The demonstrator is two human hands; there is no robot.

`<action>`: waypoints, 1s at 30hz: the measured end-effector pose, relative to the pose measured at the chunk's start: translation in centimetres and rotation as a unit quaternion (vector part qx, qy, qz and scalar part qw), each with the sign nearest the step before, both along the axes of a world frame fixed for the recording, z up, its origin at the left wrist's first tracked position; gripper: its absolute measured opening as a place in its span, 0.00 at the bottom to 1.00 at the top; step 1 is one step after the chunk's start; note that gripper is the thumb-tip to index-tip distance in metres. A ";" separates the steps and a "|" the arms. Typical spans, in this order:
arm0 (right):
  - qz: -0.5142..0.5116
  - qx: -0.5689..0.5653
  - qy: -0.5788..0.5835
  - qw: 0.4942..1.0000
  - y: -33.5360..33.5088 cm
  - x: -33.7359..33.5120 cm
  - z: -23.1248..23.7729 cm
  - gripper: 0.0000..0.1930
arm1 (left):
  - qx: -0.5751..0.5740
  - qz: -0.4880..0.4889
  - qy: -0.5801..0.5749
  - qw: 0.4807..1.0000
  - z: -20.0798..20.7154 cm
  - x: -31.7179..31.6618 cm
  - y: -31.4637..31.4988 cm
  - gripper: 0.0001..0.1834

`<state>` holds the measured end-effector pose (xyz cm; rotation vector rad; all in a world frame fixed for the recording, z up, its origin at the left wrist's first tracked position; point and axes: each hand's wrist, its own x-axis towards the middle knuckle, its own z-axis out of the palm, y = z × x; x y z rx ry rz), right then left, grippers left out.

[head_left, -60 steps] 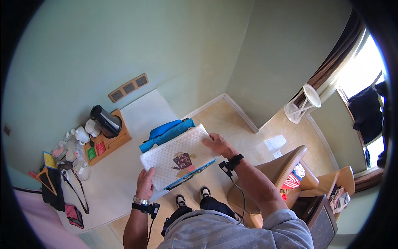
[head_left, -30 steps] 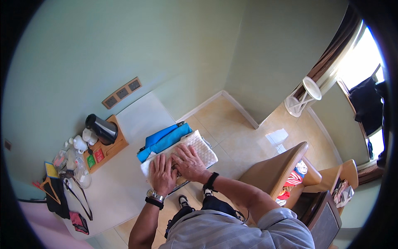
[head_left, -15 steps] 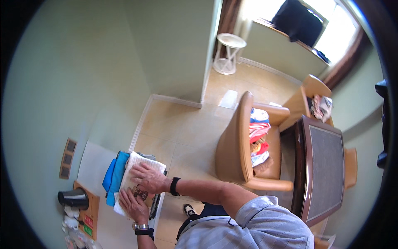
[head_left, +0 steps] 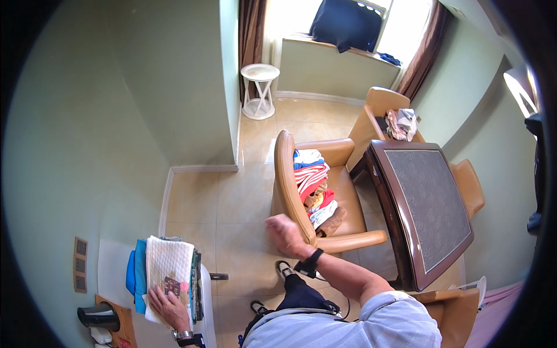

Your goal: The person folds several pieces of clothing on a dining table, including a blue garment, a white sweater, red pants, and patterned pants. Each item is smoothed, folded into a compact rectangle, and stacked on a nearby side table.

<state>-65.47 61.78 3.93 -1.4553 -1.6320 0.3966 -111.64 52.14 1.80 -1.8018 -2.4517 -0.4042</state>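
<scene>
My left hand [head_left: 167,306] lies flat, fingers spread, on the near part of a folded white quilted garment [head_left: 168,255] with a dark printed patch. That garment tops a stack of folded clothes; blue pieces [head_left: 140,275] stick out on its left, and dark patterned cloth [head_left: 198,284] shows along its right. Away from the stack, my right hand [head_left: 287,236] is in the air beside the back of a tan armchair [head_left: 284,174]. Its fingers are blurred and partly curled. A heap of clothes [head_left: 313,185], with red-and-white stripes, white and brown, lies on that chair's seat.
A dark-framed table [head_left: 429,209] stands right of the armchair, with another tan chair [head_left: 383,101] holding clothes behind it. The stack rests on a white surface [head_left: 116,255] by the wall. A black pot-like container [head_left: 98,316] stands lower left; a white side table [head_left: 259,93] is far off.
My right hand has lifted off the white garment and swung right toward the armchair. My left hand stays on the stack. The whole view has turned to the right.
</scene>
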 end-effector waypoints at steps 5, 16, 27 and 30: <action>-0.218 -0.111 0.183 0.952 2.7 10.5 -3.7 0.10 | -0.024 0.034 0.010 0.999 -0.1 0.8 -1.5 0.27; -0.306 -0.357 0.126 0.873 12.9 18.7 -17.6 0.40 | -0.015 -0.039 0.040 0.998 4.8 16.3 -7.6 0.23; -0.198 -0.334 0.378 0.840 8.5 23.3 -18.6 0.08 | -0.138 -0.067 -0.092 0.984 3.3 22.9 -8.7 0.26; -0.191 -0.351 0.393 0.828 5.1 26.4 -13.4 0.12 | -0.134 -0.173 -0.106 0.970 2.8 25.0 -6.2 0.26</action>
